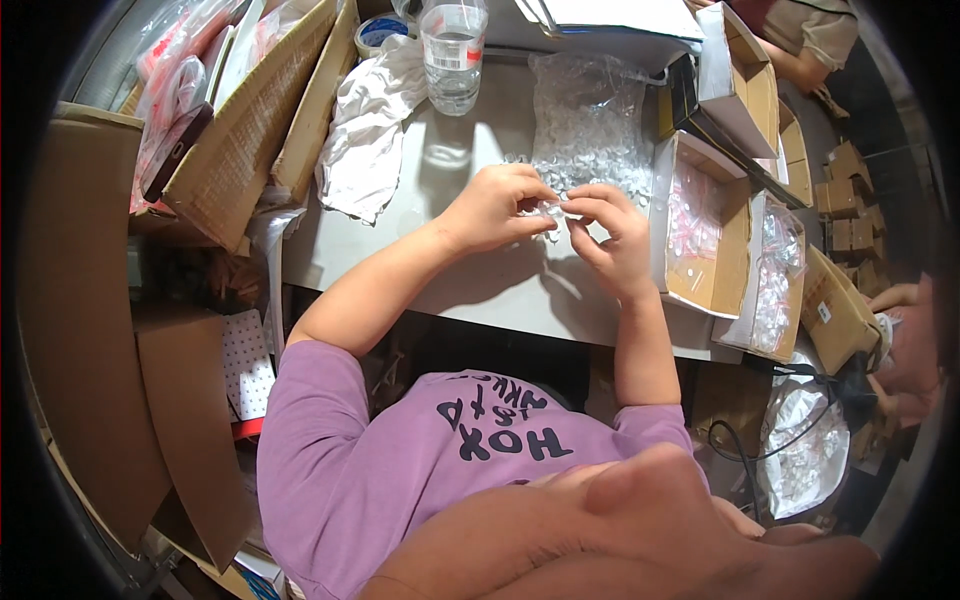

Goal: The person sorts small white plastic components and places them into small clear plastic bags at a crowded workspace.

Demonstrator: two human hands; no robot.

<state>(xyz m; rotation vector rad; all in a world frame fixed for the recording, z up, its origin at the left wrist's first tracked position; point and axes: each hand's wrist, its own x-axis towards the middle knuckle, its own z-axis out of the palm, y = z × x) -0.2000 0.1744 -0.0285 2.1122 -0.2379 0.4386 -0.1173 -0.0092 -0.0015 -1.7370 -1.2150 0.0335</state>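
My left hand (503, 207) is closed in a pinch over the grey table, its fingertips on a small whitish plastic piece (545, 209). Facing it, my right hand (612, 238) brings thumb and bent fingers together close to the same spot. What the right fingertips pinch is too small to make out. Just beyond both hands lies a clear plastic bag (588, 105), with many small translucent pieces (585, 175) in it and spilling at its mouth. Some of these pieces lie partly hidden under my fingers.
A water bottle (454, 60) and a crumpled white cloth (372, 130) sit at the back left. Right of my hands stands an open carton (738, 235) with small bags; another box (785, 275) adjoins it. Tall cardboard (250, 120) borders the left. Other people are at the right.
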